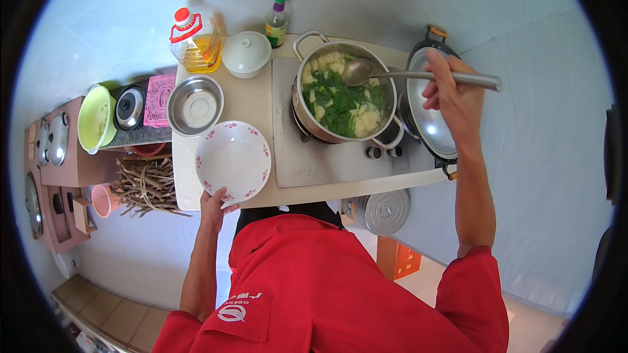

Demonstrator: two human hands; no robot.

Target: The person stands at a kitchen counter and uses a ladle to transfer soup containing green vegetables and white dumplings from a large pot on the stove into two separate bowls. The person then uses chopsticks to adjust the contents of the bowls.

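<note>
My right hand (454,86) grips the handle of a metal ladle (359,72), whose bowl rests at the surface of the food in a two-handled steel pot (321,130). Leafy greens (333,100) and pale chunks float in broth inside the pot, which stands on a steel gas cooktop (304,171). At the counter's front edge my left hand (216,208) holds the rim of a white bowl with pink floral marks (233,159), thumb on top and fingers below. The bowl holds no food. Just behind it is a stainless steel basin (195,105).
A lidded white bowl (247,54), an oil jug (198,46) and a green-capped bottle (277,22) stand along the wall. A lidded wok (427,108) sits right of the pot. Left are a pink basket (159,100), a green basin (95,117) and bundled firewood (147,181).
</note>
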